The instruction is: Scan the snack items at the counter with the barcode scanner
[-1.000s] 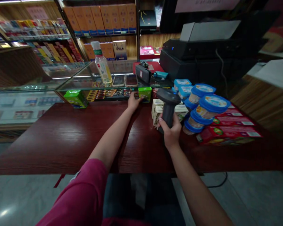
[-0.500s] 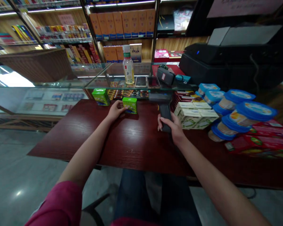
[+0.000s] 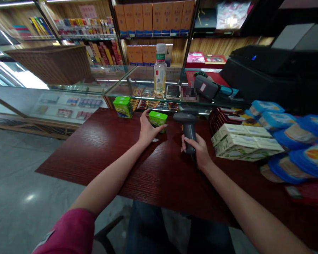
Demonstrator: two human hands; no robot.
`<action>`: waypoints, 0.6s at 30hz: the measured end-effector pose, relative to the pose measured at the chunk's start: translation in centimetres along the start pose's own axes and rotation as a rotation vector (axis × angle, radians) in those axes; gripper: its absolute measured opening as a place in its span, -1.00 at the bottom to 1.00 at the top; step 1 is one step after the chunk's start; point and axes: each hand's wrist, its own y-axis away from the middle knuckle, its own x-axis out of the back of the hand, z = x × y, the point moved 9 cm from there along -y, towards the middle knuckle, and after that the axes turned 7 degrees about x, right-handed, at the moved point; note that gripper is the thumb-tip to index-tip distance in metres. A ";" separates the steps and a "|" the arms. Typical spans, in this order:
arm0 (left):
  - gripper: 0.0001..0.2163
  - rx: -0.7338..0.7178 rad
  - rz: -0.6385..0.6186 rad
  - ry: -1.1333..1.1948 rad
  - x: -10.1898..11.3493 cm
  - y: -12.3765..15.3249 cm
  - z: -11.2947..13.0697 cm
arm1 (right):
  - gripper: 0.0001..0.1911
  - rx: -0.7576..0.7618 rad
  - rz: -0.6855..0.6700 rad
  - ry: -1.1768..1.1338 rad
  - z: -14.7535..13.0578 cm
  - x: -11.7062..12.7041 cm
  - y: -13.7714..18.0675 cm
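Note:
My left hand (image 3: pixel 148 129) is closed around a small green box (image 3: pixel 158 116) on the dark red wooden counter. Its thumb lies across the front of the box, and the other fingers are at its left and back, partly hidden. In my right hand (image 3: pixel 200 151) is a black handheld barcode scanner (image 3: pixel 189 130), gripped by its handle. The scanner's head is raised above the counter and points left, a short gap away from the box. More green boxes (image 3: pixel 123 107) stand together to the left, near the glass case.
Cream cartons (image 3: pixel 247 141), stacked blue-lidded tubs (image 3: pixel 304 155) and red packages (image 3: pixel 310 192) crowd the right side. A drink bottle (image 3: pixel 160 74) and a phone (image 3: pixel 173 91) rest on the glass case (image 3: pixel 137 79) behind. At the far left is a wicker basket (image 3: pixel 53 63).
The camera view has shifted. My left hand has moved from the green box's left side to reach across its front. The scanner's head now shows more clearly, pointing toward the box.

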 end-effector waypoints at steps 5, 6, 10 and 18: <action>-0.27 0.174 -0.048 0.067 0.4 -0.9 -1.3 | -0.70 -0.040 -0.043 0.024 0.3 -0.3 0.1; -0.33 0.228 -0.063 0.112 0.6 -1.1 -1.8 | -0.70 -0.044 -0.070 0.024 0.3 -0.5 0.2; -0.51 0.440 -0.129 0.306 0.6 -1.8 -3.6 | -0.73 -0.063 -0.159 -0.016 0.5 -1.0 0.7; -0.56 0.538 -0.132 0.461 0.7 -1.9 -4.2 | -0.71 -0.075 -0.189 -0.069 0.5 -1.3 1.1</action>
